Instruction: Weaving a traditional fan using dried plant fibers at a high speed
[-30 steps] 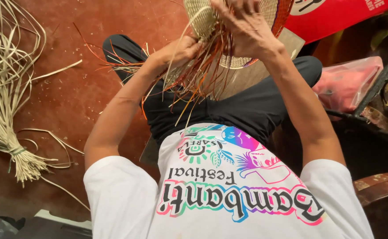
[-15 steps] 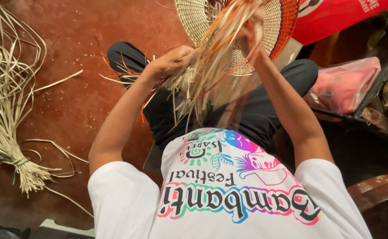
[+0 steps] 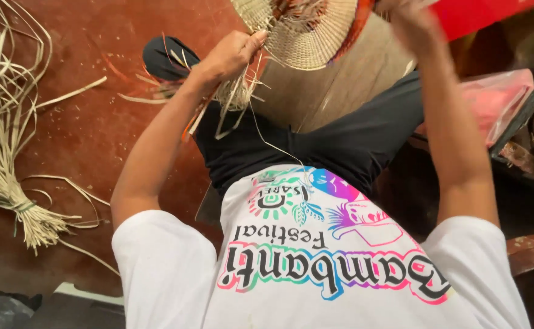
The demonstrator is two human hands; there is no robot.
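Your left hand point(image 3: 230, 53) closes on loose strands point(image 3: 233, 97) at the edge of the round woven piece point(image 3: 306, 33) above your lap, apparently keeping them taut, while your right hand point(image 3: 413, 21), beside it, is blurred, grip unclear.
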